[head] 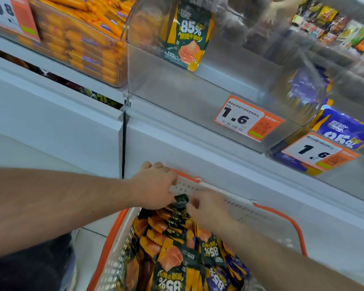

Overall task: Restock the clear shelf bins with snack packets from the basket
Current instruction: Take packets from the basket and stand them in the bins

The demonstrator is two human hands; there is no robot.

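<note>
A white basket with orange rim [277, 215] stands below the shelf, heaped with dark green and orange snack packets [170, 255]. Both hands reach into its far end. My left hand [156, 185] and my right hand [208, 206] pinch the top of a bunch of packets [180, 201] between them. Above, the clear shelf bin [208, 85] is almost bare, with one green and orange packet [185, 34] standing at its back.
A bin of orange sausage packs [82, 43] sits to the left. To the right is a bin of purple packets [343, 131]. Price tags reading 1.6 [246, 118] hang on the bin fronts. A white shelf ledge [219, 156] juts out over the basket.
</note>
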